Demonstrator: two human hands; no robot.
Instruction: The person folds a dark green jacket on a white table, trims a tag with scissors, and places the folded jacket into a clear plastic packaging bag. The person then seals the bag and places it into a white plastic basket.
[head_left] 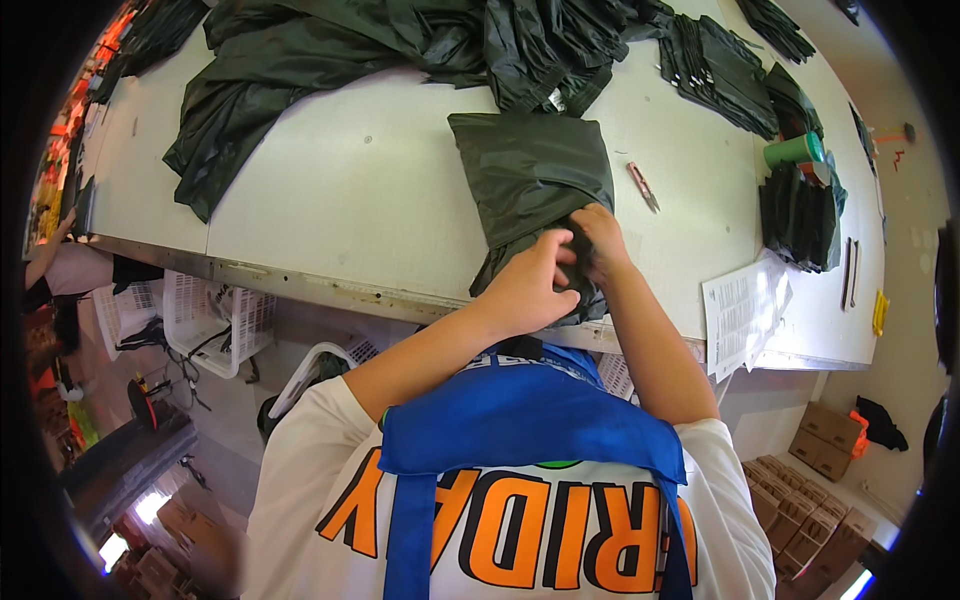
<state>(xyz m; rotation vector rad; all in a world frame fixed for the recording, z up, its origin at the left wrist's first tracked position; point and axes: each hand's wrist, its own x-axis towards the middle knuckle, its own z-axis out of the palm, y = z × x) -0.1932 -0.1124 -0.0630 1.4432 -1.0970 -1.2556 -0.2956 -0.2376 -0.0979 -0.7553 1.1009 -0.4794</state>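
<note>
A folded dark green garment (535,165) of shiny thin fabric lies in front of me, its near end bunched and hanging toward the table edge. My right hand (600,240) is at the right side of that near end, its fingers curled into the fabric and partly hidden by it. Just left of it, my left hand (535,285) hovers over the bunched part, thumb and fingers apart, with nothing visible between them. Small red-handled thread snips (642,187) lie on the table to the right of the garment.
Loose dark green fabric (330,60) is heaped along the far side of the white table (330,190). Folded stacks (715,75), a green roll (793,151) and printed sheets (745,310) lie to the right. White baskets (215,320) stand below the left edge; another person's arm (50,255) shows far left.
</note>
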